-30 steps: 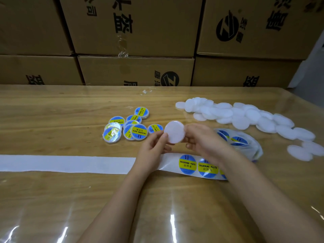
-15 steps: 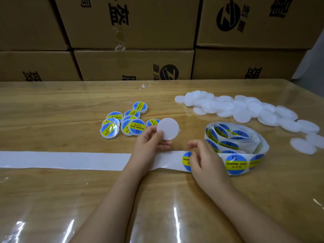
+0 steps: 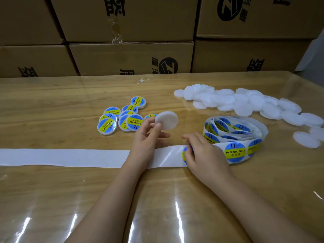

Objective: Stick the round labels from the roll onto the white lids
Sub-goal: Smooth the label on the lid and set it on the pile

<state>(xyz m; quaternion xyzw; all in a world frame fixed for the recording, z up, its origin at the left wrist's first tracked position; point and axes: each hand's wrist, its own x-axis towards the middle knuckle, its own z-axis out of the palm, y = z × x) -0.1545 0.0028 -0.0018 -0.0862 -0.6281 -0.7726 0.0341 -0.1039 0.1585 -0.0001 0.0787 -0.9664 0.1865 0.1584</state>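
My left hand (image 3: 149,135) holds a bare white lid (image 3: 167,120) upright between thumb and fingers, just above the table. My right hand (image 3: 201,151) lies on the label strip, fingertips curled at the edge of a blue and yellow round label (image 3: 185,155), which it mostly hides. The loose label roll (image 3: 235,134) sits just right of that hand. Its empty white backing strip (image 3: 61,157) trails off to the left. A pile of bare white lids (image 3: 245,104) lies at the back right. Several labelled lids (image 3: 122,118) are grouped left of the held lid.
The wooden table (image 3: 52,106) has a glossy clear cover. Stacked cardboard boxes (image 3: 131,55) form a wall along its far edge. Two stray white lids (image 3: 306,139) lie near the right edge.
My right hand let go of the lid and dropped to the label strip, where it now picks at a label. My left hand keeps the lid, slightly lower and left. The roll is uncovered.
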